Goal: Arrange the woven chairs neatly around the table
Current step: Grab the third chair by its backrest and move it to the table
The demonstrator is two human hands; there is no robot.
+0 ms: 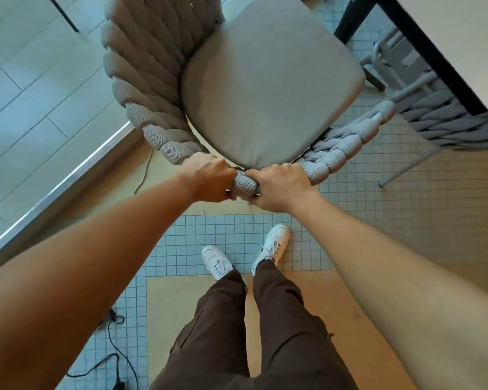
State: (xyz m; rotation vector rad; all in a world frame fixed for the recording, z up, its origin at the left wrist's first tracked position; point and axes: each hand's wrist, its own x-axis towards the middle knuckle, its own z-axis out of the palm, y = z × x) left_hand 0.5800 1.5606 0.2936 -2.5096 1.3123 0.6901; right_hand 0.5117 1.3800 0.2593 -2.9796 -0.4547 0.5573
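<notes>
A grey woven chair point(141, 80) with a beige seat cushion point(268, 88) stands directly in front of me, seen from above. My left hand point(209, 180) and my right hand point(279, 188) both grip the thick woven top of its backrest, close together. The table point(445, 46), pale-topped with a black edge, runs along the upper right. A second woven chair point(445, 122) is tucked partly under it, to the right of the held chair.
A metal door sill point(68, 178) runs diagonally at the left, with pale floor tiles beyond. Black cables point(116, 353) lie on the mosaic floor at the lower left. My feet in white shoes point(245, 257) stand just behind the chair.
</notes>
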